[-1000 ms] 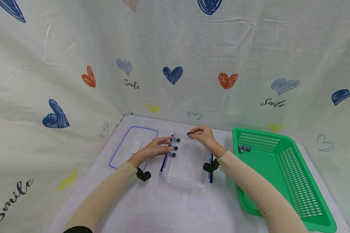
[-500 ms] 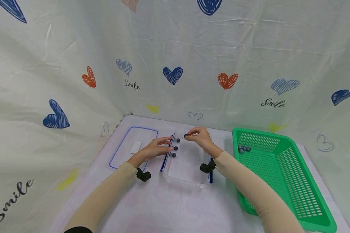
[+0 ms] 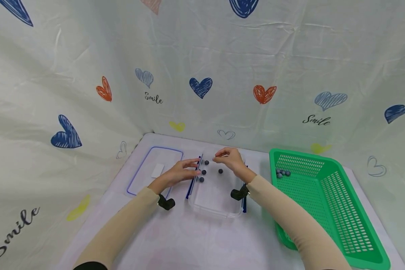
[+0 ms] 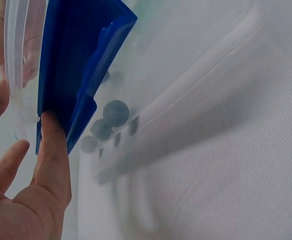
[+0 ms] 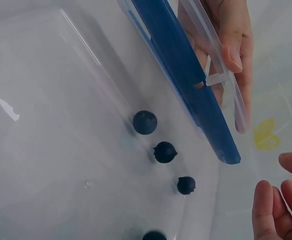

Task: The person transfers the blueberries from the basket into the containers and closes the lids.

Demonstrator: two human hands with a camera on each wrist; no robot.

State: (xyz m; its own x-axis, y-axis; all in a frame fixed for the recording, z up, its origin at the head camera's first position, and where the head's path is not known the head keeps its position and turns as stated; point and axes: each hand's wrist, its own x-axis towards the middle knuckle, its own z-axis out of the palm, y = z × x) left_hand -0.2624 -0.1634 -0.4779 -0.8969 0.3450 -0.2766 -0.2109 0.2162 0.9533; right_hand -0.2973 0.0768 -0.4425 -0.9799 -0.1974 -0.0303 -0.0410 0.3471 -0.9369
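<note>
Holding the left side of the clear box [image 3: 216,198] between thumb and fingers: left hand [image 3: 179,173]. Left wrist view puts its fingertips against the blue clip [image 4: 66,65], with the thumb on the opposite side of the rim.

Right hand [image 3: 233,160]: raised at the far end of the box. In the right wrist view the thumb and fingers are parted, nothing between them. Cannot tell whether any fingertip touches the box.

Box contents: three dark balls [image 3: 204,172] in a loose row along the left wall, apart from one another. Fourth ball [image 3: 221,171] sits to their right on the box floor, near the right hand; at the lower edge of the right wrist view it is cut off and blurred. Cannot tell whether the row touches the wall.

Right of box: green basket [image 3: 327,165], well apart from the left hand, with a small cluster of similar balls [image 3: 282,173] toward its far left corner; exact count unclear.

Left of box: clear lid [image 3: 132,180] with blue edging, lying flat, white label [image 3: 158,170] on it. All on a white-covered table [image 3: 195,247]. Behind: pale curtain [image 3: 229,52] printed with hearts and "Smile".
</note>
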